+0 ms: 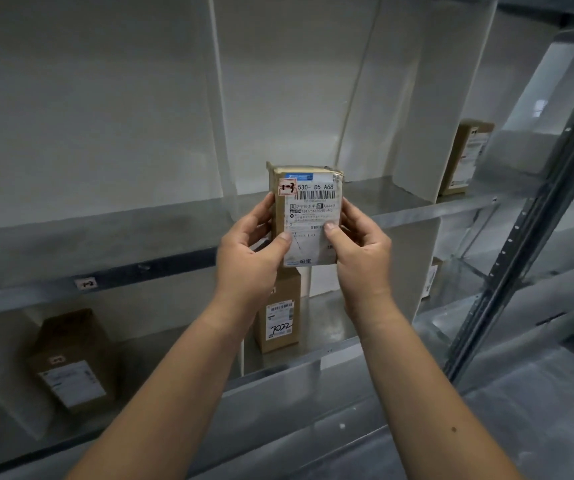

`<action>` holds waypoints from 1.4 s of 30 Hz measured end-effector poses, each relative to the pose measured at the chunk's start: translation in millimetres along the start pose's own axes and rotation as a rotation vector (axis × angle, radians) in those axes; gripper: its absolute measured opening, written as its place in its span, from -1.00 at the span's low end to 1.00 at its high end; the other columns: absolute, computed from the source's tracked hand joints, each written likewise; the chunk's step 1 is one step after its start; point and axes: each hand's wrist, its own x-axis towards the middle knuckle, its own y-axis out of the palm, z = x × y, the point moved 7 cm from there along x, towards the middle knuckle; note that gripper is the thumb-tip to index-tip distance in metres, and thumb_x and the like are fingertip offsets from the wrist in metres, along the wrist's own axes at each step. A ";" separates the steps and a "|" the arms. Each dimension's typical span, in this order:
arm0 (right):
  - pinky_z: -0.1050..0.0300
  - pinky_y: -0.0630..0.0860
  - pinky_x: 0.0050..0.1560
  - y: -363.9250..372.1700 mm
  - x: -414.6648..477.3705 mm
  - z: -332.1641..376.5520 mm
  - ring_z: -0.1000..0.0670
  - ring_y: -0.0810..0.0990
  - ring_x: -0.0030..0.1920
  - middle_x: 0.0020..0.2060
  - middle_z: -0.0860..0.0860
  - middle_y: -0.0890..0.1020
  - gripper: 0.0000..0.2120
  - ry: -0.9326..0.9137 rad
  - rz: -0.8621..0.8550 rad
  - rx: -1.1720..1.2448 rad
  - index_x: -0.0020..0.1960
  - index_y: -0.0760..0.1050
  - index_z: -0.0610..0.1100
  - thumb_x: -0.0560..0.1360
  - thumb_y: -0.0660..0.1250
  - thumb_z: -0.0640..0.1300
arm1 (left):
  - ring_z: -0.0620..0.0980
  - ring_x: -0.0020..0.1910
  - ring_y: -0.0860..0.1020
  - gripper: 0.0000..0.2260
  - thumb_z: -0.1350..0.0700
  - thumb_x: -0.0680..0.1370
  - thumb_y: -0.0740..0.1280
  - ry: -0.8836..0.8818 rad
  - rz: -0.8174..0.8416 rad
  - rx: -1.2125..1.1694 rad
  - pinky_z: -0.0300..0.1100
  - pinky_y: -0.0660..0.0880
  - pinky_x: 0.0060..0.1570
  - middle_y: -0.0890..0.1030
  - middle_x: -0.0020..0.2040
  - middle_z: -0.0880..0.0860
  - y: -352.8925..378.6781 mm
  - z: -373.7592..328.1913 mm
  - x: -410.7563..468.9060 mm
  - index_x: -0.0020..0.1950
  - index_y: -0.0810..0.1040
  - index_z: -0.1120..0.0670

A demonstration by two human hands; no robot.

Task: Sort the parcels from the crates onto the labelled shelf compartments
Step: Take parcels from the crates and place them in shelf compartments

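- While the left hand (250, 251) and right hand (361, 251) clamp the parcel (308, 216) upright by its sides, thumbs on its label, it hangs before the upper shelf (174, 230), not yet set down.
- Judging from this, check its red-edged sticker (287, 187) against the shelf tag (85, 283) first, then slide it in label outward, like the shelved parcel below (280, 323).
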 end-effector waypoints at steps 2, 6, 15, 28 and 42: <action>0.16 0.67 0.06 -5.2 20.0 -3.1 0.01 0.70 0.20 0.18 -0.03 0.73 -0.61 0.015 0.061 -0.002 0.41 0.56 -0.17 0.59 0.41 -0.33 | -0.06 0.25 0.66 -0.51 0.32 0.61 0.40 -0.010 -0.056 -0.014 0.09 0.65 0.18 0.69 0.27 -0.03 11.4 8.4 8.6 0.52 0.50 -0.01; 0.07 0.69 0.11 -15.6 53.3 -14.3 0.04 0.71 0.18 0.15 0.00 0.74 -0.56 0.042 0.151 -0.024 0.37 0.59 -0.10 0.51 0.54 -0.25 | -0.06 0.28 0.65 -0.54 0.28 0.61 0.41 0.015 -0.158 0.032 0.00 0.66 0.15 0.69 0.28 -0.07 27.0 20.1 22.9 0.47 0.55 -0.06; 0.23 0.66 0.11 -5.4 86.4 -44.1 0.21 0.67 0.13 0.10 0.12 0.72 -0.59 0.069 0.245 -0.184 0.26 0.59 -0.03 0.46 0.59 -0.16 | -0.10 0.18 0.69 -0.64 0.30 0.59 0.44 0.102 -0.357 0.238 -0.04 0.63 0.20 0.73 0.14 -0.12 18.6 35.8 37.3 0.21 0.63 -0.14; 0.47 0.54 -0.11 26.4 116.3 -62.6 0.25 0.64 0.02 -0.04 0.15 0.70 -0.77 -0.022 0.231 -0.357 0.06 0.61 -0.09 0.47 0.57 -0.23 | -0.19 0.09 0.69 -0.66 0.26 0.59 0.42 0.079 -0.396 0.492 -0.12 0.65 0.16 0.73 0.07 -0.14 -0.1 49.8 73.0 0.02 0.59 -0.23; 0.52 0.51 -0.16 47.9 150.6 -85.6 0.30 0.57 -0.03 -0.01 0.09 0.63 -0.78 -0.033 0.294 -0.386 0.10 0.51 -0.15 0.53 0.50 -0.26 | 0.08 0.15 0.63 -0.83 0.23 0.68 0.24 0.019 -0.496 0.861 -0.21 0.50 0.00 0.65 0.18 0.07 22.7 45.5 99.6 0.26 0.51 0.12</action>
